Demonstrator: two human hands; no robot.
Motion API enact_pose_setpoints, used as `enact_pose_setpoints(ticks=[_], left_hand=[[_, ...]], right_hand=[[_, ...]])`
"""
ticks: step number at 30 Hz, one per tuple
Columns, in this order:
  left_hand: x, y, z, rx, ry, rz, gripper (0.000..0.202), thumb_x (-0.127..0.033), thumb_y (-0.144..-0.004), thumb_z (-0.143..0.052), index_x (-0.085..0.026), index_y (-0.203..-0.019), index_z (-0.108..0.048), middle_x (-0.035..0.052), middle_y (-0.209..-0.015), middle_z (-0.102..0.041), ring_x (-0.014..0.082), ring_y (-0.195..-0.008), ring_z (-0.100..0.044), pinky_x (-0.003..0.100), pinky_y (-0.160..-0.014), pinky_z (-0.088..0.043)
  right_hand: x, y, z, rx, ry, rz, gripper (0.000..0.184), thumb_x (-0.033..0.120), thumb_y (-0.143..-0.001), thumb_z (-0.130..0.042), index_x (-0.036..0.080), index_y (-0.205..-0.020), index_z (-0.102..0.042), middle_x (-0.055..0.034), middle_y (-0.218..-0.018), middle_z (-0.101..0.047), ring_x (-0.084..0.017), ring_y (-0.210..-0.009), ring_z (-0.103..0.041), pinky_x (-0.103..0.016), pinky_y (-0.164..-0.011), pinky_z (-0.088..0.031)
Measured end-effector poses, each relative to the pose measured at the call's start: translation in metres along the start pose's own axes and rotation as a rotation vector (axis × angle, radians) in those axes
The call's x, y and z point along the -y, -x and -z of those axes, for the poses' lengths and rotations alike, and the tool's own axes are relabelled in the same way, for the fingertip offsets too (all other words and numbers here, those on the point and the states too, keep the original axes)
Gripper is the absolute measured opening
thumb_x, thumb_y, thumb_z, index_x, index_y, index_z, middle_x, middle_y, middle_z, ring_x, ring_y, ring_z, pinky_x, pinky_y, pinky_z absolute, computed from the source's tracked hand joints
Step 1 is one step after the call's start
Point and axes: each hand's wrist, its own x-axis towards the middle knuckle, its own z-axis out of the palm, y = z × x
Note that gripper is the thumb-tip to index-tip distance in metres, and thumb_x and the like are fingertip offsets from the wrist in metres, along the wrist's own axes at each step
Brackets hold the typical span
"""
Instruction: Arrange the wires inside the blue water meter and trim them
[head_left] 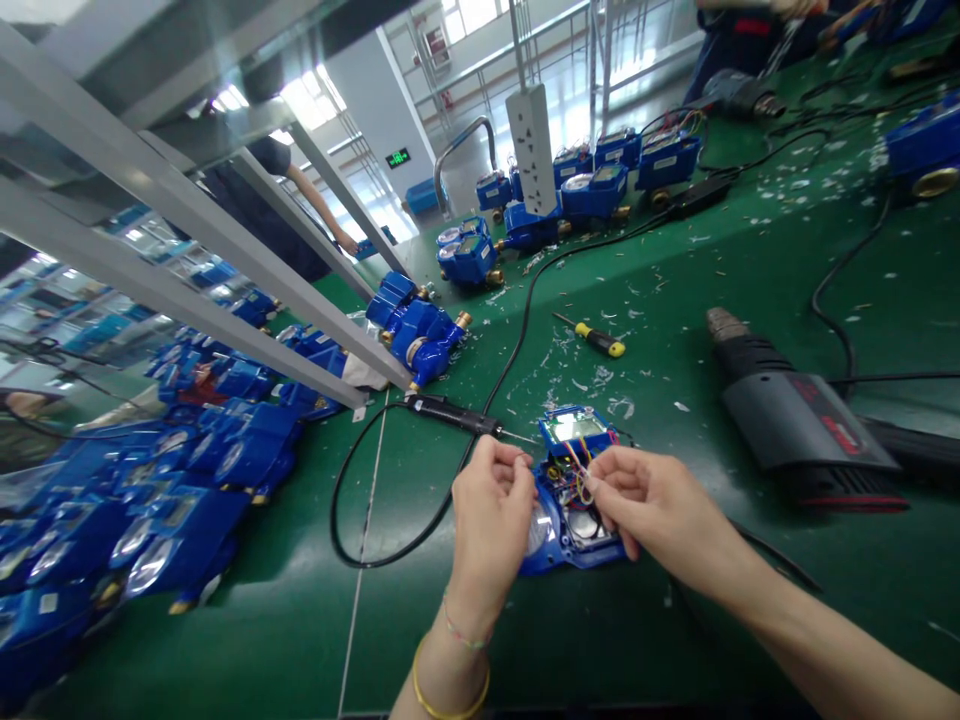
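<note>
Right hand (652, 505) pinches the coloured wires (579, 478) of an opened blue plastic meter (564, 535); left hand (491, 510) has its fingers bunched together. The meter points lengthwise away from the green tabletop's (300, 600) near edge, with open room to its left.

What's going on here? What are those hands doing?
A person has an opened blue meter on the green table. Their right hand pinches its thin coloured wires, and the left hand, curled shut, is at the meter's edge. A corded black tool, a yellow screwdriver and a power drill lie nearby. More blue meters are piled on the left.
</note>
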Motion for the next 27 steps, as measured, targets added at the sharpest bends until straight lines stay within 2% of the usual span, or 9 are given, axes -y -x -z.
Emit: enact_pose_setpoints(ticks=[3,7,12,19,27], left_hand=[[-0.003,-0.003,0.001,0.072,0.22,0.054,0.01,-0.025,-0.08,-0.06,-0.016,-0.079,-0.055,0.0031,-0.077,-0.069,0.0089,-0.053,-0.061,0.02,-0.051,-0.051],[-0.006,-0.004,0.0,0.186,0.396,0.109,0.014,-0.025,-0.075,-0.063,-0.014,-0.082,-0.057,-0.0006,-0.065,-0.066,0.0072,-0.047,-0.058,0.017,-0.047,-0.048],[-0.007,-0.004,-0.001,0.259,0.366,0.192,0.015,-0.024,-0.071,-0.062,-0.011,-0.079,-0.062,-0.0022,-0.054,-0.061,0.006,-0.038,-0.052,0.015,-0.04,-0.042],[-0.01,-0.001,0.002,0.359,0.337,0.196,0.022,-0.03,-0.076,-0.062,-0.009,-0.085,-0.065,-0.001,-0.053,-0.062,0.006,-0.038,-0.052,0.015,-0.04,-0.041],[-0.016,0.001,0.001,0.386,0.195,0.173,0.017,-0.03,-0.084,-0.054,-0.014,-0.081,-0.06,-0.0067,-0.042,-0.051,0.0035,-0.03,-0.035,0.013,-0.033,-0.025]], right_hand=[[0.0,0.0,0.0,0.015,-0.011,-0.008,0.029,0.045,-0.08,-0.06,0.017,-0.078,-0.055,0.0062,-0.053,-0.051,-0.006,-0.037,-0.045,-0.018,-0.038,-0.033],[-0.001,0.0,0.001,0.023,0.005,-0.006,0.028,0.044,-0.08,-0.06,0.017,-0.078,-0.055,0.0066,-0.053,-0.049,-0.006,-0.038,-0.045,-0.018,-0.038,-0.032],[-0.002,0.0,0.001,0.026,0.006,-0.006,0.03,0.047,-0.08,-0.059,0.017,-0.079,-0.054,0.0065,-0.054,-0.048,-0.006,-0.038,-0.044,-0.018,-0.039,-0.032],[-0.003,0.001,0.0,0.027,-0.005,0.003,0.03,0.046,-0.08,-0.059,0.017,-0.078,-0.055,0.0064,-0.053,-0.048,-0.006,-0.038,-0.044,-0.018,-0.039,-0.032],[-0.003,0.001,0.001,0.025,0.009,0.015,0.032,0.049,-0.082,-0.057,0.017,-0.08,-0.055,0.0058,-0.055,-0.049,-0.007,-0.04,-0.045,-0.019,-0.039,-0.034]])
